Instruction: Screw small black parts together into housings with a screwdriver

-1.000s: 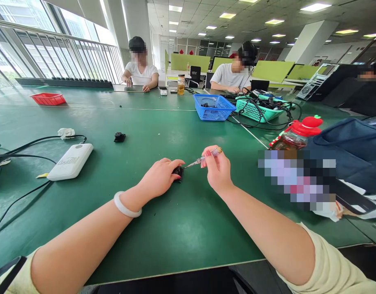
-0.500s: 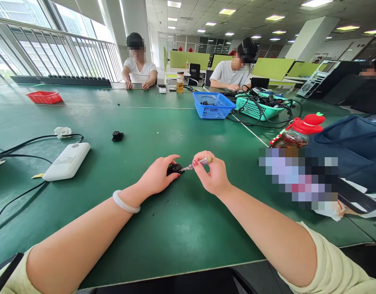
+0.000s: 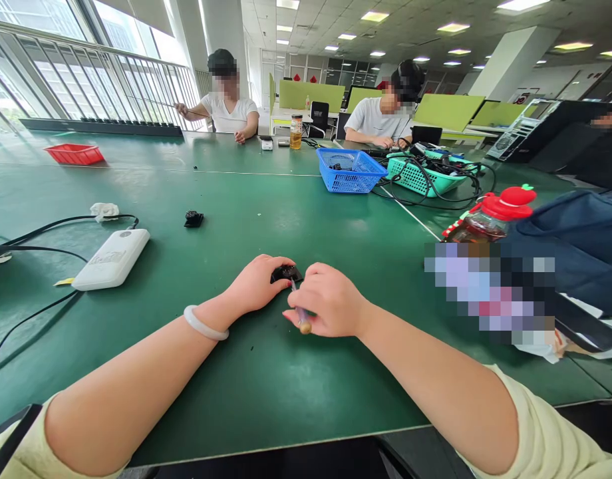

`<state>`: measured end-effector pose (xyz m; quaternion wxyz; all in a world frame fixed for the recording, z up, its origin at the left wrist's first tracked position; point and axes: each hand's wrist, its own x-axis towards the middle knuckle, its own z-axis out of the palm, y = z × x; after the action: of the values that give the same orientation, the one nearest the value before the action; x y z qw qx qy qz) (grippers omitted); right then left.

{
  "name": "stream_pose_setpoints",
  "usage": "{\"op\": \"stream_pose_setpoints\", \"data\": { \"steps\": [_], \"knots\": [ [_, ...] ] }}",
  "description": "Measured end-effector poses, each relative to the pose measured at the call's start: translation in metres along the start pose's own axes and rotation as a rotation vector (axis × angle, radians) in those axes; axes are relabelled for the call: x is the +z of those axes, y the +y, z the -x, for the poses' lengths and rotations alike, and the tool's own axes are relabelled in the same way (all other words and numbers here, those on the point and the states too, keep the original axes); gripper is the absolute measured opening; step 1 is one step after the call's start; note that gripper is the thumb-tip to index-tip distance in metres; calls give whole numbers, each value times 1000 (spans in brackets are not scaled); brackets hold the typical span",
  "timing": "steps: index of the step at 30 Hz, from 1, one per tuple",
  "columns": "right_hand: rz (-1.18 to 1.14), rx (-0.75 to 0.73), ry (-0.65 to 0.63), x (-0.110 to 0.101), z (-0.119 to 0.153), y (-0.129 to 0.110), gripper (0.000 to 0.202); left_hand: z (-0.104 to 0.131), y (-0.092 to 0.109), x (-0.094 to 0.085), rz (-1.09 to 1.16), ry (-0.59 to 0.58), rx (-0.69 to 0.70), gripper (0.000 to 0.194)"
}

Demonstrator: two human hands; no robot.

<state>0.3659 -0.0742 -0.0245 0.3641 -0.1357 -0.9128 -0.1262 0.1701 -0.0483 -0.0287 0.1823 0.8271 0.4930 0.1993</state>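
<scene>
Running in from the left edge of the green table (image 3: 226, 399), dark cables (image 3: 36, 249) lead to a white power bank (image 3: 112, 259) that I, watching from a distance, see lying flat near a crumpled white tissue (image 3: 105, 211). Behind them sits a red tray (image 3: 74, 156), and further right a small black piece (image 3: 193, 219) rests on the tabletop by itself. Across the table, a co-worker (image 3: 229, 113) in a white T-shirt lifts one hand above the surface. In the foreground, a white bracelet (image 3: 203, 324) circles the wrist of my left hand (image 3: 259, 283), its thumb and fingers curved around a black part (image 3: 286, 273) and holding it at the tabletop. The part sits near the middle of the view, between my two hands. A slim screwdriver (image 3: 303, 320) with a translucent handle and a brownish end slants from its near side, the shaft reaching in just beside my left thumb; whether the tip touches the part, I cannot tell. My right hand (image 3: 330, 303) closes its fingers around that handle, butt end toward the near table edge. Beyond stand a lidded jar (image 3: 296, 134) of amber liquid, a blue basket (image 3: 350, 181), a second co-worker (image 3: 368, 120) with head bowed, and a teal basket (image 3: 413, 178) heaped with black cords (image 3: 438, 154). At right, a red-capped bottle (image 3: 508, 205) stands next to a dark blue bag (image 3: 580, 246)
</scene>
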Motion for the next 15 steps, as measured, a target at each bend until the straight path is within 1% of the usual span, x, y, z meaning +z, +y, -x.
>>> {"op": "stream_pose_setpoints", "data": {
  "steps": [2, 3, 5, 7, 10, 12, 14, 15],
  "knots": [
    [53, -82, -151, 4, -1, -6, 22, 0, 0, 0, 6, 0, 8, 37],
    [70, -113, -190, 6, -1, -8, 24, 0, 0, 0, 7, -1, 12, 38],
    [87, -153, -248, 11, -1, -12, 25, -1, -1, 0, 9, -4, 20, 39],
    [89, -165, -274, 15, -2, -13, 25, -2, -2, 0, 12, -8, 24, 40],
    [87, -147, -249, 15, -3, -10, 27, -3, -2, 0, 18, -16, 19, 41],
    [72, -91, -181, 12, -3, -6, 26, -3, -2, -1, 25, -24, 11, 41],
    [7, 24, -92, 5, -2, 0, 23, -3, -2, -2, 31, -31, 10, 41],
    [-54, 120, -57, 2, -1, 2, 21, -3, -2, -2, 34, -33, 12, 41]
  ]
}}
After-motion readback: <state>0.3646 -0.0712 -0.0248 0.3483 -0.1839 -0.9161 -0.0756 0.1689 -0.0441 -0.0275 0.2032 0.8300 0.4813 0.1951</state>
